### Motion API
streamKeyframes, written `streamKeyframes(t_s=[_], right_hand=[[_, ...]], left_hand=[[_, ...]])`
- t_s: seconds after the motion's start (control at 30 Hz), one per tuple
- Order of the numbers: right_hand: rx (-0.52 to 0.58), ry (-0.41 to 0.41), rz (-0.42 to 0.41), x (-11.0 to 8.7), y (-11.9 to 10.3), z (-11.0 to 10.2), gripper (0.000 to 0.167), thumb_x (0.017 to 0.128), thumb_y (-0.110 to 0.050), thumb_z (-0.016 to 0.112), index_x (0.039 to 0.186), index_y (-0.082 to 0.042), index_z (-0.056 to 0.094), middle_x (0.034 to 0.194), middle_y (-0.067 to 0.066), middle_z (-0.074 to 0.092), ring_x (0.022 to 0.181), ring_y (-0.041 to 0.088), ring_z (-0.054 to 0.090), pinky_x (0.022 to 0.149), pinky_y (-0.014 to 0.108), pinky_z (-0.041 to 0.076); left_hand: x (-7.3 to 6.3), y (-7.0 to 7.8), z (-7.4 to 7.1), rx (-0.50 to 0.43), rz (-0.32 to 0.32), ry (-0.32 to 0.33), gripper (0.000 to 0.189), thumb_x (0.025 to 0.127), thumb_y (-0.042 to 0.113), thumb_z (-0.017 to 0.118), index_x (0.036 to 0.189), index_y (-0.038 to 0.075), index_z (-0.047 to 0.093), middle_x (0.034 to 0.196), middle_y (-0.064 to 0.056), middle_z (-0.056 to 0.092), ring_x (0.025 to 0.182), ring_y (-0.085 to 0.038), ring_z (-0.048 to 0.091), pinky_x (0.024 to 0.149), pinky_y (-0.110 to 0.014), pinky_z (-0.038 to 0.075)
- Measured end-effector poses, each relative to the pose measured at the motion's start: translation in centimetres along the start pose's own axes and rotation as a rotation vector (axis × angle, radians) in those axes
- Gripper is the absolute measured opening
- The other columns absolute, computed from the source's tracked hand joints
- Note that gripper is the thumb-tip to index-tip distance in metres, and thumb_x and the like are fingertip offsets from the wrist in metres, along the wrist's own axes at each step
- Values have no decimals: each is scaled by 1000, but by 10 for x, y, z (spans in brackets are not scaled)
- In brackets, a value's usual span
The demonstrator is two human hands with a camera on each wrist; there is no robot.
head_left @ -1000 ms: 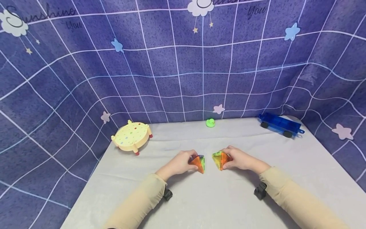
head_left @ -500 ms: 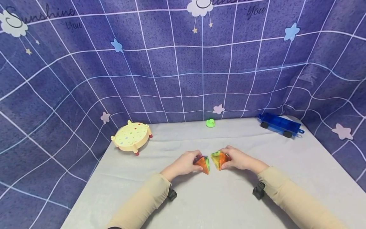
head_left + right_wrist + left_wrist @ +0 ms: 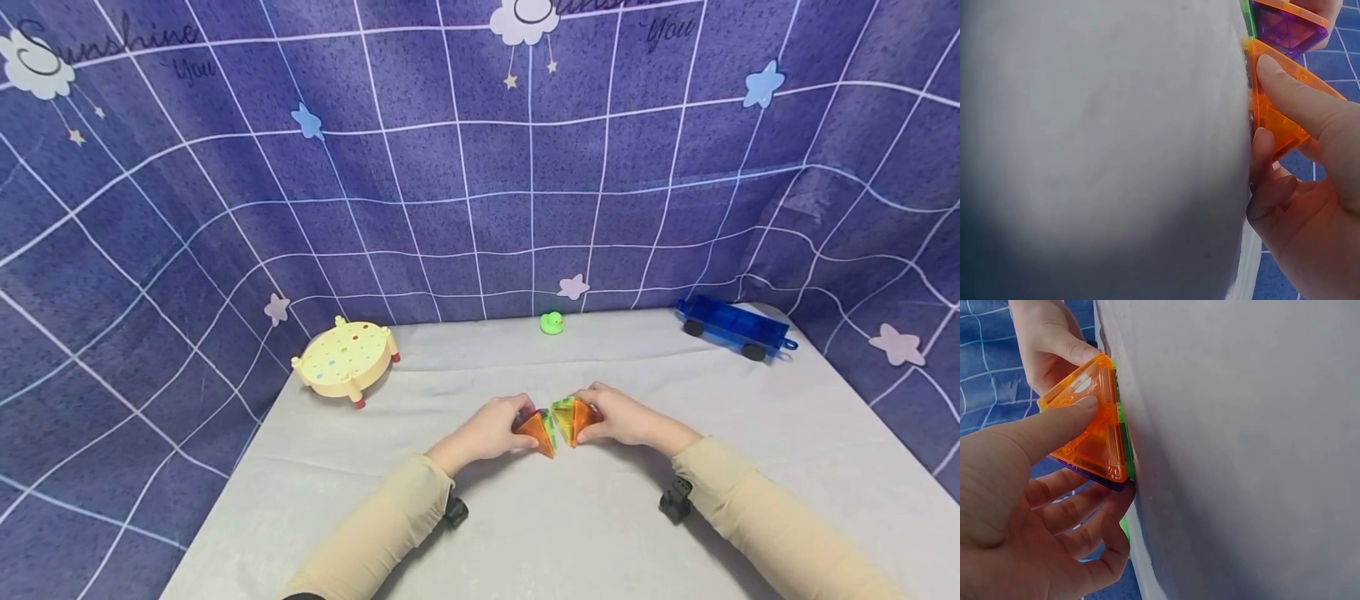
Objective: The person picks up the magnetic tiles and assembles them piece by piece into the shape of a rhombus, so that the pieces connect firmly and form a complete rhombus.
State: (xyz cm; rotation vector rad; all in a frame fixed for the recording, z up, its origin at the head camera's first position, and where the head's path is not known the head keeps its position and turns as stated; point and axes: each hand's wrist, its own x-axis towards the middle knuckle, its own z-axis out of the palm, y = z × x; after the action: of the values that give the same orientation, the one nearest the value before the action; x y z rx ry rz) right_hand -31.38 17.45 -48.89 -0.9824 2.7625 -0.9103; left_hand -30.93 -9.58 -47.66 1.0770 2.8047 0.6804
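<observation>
Two small pyramids of clear magnetic tiles sit close together at the middle of the table, points leaning toward each other. My left hand (image 3: 491,427) pinches the left pyramid (image 3: 537,432), its thumb on an orange triangle (image 3: 1094,447) and its fingers behind; green and purple sides also show. My right hand (image 3: 622,415) grips the right pyramid (image 3: 582,417), which has orange, yellow and green sides. In the right wrist view the thumb presses an orange tile (image 3: 1282,128), with fingertips at its lower edge. A narrow gap shows between the pyramids in the head view.
A cream round toy table (image 3: 345,358) with coloured dots and red-tipped legs is at the back left. A green rubber duck (image 3: 552,323) sits at the back middle, a blue toy wagon (image 3: 735,327) at the back right. A blue patterned cloth (image 3: 495,167) hangs behind.
My left hand has moved right with its pyramid, narrowing the gap to the other one. The right hand has shifted slightly left, still gripping its pyramid.
</observation>
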Motion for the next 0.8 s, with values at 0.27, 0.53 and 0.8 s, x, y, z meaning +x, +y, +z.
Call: streamKeyframes(t_s=[0.27,0.53,0.8], right_hand=[[2,6,1,0,-1,1,60,80,-27,87,128,1,64,103,4,58,90,16,53,85,40,48],[-10,20,-13,0,-2,2,60,81,-28,86,128,1,65,102,3,57,89,15,53,85,40,49],[-6,31,-30,0,-3,2,57,81,-26,86,127,1,65,101,4,56,88,14,52,84,39,48]], left_hand=[[2,2,3,12,5,3,42,84,30,86,113,9,63,101,-1,68,91,-13,63,83,-28,51],[4,5,6,7,8,9,43,84,32,85,112,8,62,99,0,67,90,-12,63,83,-28,52],[5,5,8,3,0,11,43,85,32,85,113,8,62,104,-2,68,96,-14,64,87,-29,52]])
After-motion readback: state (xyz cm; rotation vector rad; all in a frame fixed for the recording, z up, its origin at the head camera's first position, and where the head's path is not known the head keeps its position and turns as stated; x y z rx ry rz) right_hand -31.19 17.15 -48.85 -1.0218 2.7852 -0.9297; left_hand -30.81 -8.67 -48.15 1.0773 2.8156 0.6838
